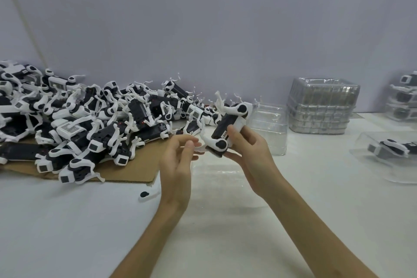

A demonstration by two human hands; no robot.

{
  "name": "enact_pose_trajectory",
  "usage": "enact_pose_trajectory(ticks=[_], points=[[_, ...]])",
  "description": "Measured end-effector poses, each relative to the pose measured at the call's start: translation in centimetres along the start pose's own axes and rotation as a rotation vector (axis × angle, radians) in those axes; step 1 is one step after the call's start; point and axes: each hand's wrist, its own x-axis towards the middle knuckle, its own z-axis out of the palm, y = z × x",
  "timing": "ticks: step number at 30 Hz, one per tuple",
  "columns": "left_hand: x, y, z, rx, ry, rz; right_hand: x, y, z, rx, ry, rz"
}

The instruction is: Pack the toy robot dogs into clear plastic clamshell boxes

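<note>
My right hand (250,151) grips a black-and-white toy robot dog (228,126) by its body, held tilted above the table. My left hand (178,160) pinches one white leg of that dog at its lower end. An open clear clamshell box (268,128) stands just behind the dog, with its lid part lying flat on the table under my hands. A large heap of toy robot dogs (85,117) covers a cardboard sheet (135,171) on the left.
A stack of empty clear clamshell boxes (322,106) stands at the back right. A packed box with a dog inside (390,153) lies at the right, more packed boxes (404,97) behind it. A loose leg part (146,194) lies on the white table (67,221).
</note>
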Motion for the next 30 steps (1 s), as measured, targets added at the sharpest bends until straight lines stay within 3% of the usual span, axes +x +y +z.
enact_pose_trajectory(ticks=[7,12,14,18,20,24,26,30], points=[[-0.5,0.4,-0.2,-0.03,-0.068,0.071,0.2,-0.2,-0.6,0.333,-0.049,0.123],[-0.5,0.2,-0.2,0.105,-0.022,0.189,0.6,-0.7,-1.3,0.525,0.056,0.24],[-0.1,-0.4,-0.2,0.237,0.026,0.079,0.9,-1.2,-2.0,0.54,0.1,0.245],[0.7,-1.5,-0.8,0.24,-0.075,-0.403,1.3,-1.8,-3.5,0.579,0.104,0.237],[0.7,-1.5,-0.7,0.14,-0.15,-0.546,1.4,-2.0,-3.9,0.417,0.077,0.158],[0.6,-1.6,-0.3,0.118,-0.168,-0.564,1.4,-1.8,-4.6,-0.347,0.197,-0.206],[0.5,-1.7,-0.3,0.129,-0.151,-0.569,1.3,-1.9,-5.1,-0.418,0.17,-0.296],[0.4,-1.9,-0.3,0.15,-0.13,-0.576,1.4,-1.6,-5.2,-0.568,0.025,-0.285]])
